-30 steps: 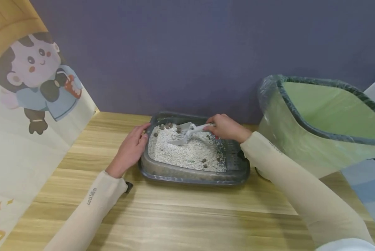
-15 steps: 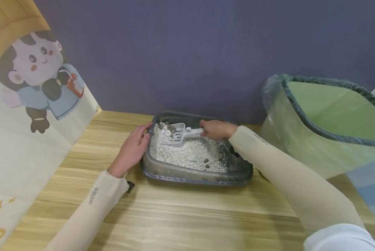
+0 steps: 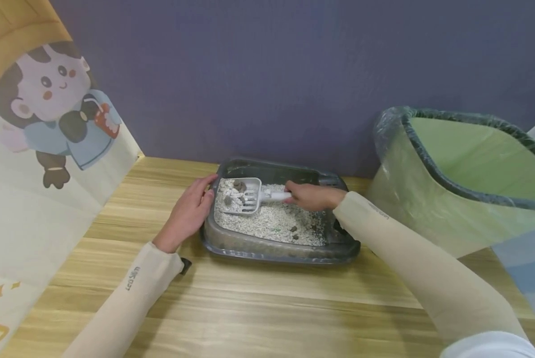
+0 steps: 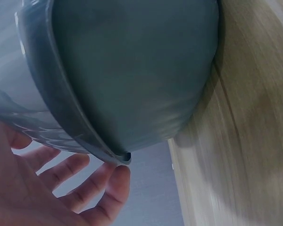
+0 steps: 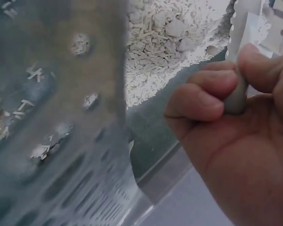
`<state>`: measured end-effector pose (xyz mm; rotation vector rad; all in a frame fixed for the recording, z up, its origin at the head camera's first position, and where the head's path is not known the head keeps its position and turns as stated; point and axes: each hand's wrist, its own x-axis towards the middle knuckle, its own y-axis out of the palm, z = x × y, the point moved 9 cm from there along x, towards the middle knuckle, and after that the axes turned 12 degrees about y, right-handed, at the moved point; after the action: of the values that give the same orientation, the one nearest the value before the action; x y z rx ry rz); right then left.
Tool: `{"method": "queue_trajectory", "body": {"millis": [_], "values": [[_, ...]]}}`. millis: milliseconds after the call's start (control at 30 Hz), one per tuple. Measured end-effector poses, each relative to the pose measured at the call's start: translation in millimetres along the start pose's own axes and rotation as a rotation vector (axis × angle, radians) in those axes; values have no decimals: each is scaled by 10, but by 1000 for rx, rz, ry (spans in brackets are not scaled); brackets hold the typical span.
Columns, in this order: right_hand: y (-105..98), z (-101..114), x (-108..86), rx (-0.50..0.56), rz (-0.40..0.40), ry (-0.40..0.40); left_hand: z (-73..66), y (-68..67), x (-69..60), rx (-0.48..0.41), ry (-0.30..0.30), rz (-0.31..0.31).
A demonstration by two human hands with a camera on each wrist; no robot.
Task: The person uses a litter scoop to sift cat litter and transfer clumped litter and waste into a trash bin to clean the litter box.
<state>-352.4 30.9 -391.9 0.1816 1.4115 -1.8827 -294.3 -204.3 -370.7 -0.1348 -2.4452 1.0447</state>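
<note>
A dark grey litter box [image 3: 267, 247] holds pale litter [image 3: 271, 219] with brown-grey clumps. My right hand [image 3: 312, 197] grips the handle of a white slotted litter scoop [image 3: 273, 196]. The scoop's head is at the left end of the box, with several clumps [image 3: 239, 185] and some litter in it. In the right wrist view, the fingers [image 5: 203, 101] curl round the handle, and the scoop's head is mostly out of frame. On the left, my left hand [image 3: 187, 215] rests against the box's rim; in the left wrist view its relaxed fingers [image 4: 68, 172] touch the rim [image 4: 61, 99] from outside.
A large bin [image 3: 424, 199] with a clear liner stands close on the right. Behind the box rises a blue-purple wall [image 3: 258, 79]; a wall with a cartoon figure [image 3: 65, 104] borders the left. Wooden tabletop [image 3: 249, 308] extends in front.
The scoop has moved left through the litter and turned from tilted to nearly level, with clumps now in its head. My left hand has stayed at the rim.
</note>
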Motion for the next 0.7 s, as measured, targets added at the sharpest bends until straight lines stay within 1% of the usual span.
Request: {"method": "queue_trajectory", "body": {"millis": [167,233,400,467,700], "values": [[-51,-96,-219,21,-55,-20,-15,-2,-7,7,-1,-3],[-96,-125,-338,32,-109,-42,-5,-7,-8,13,-2,-5],[-178,-172,-621,35,-297,-119,21,-18,-15,21,-8,-6],[-180,-190,-711,48,-355,-144,14,-19,-17,18,-5,-4],[-180,-251,-927,134,-490,-173,-24,-16,-8,23,17,-6]]}}
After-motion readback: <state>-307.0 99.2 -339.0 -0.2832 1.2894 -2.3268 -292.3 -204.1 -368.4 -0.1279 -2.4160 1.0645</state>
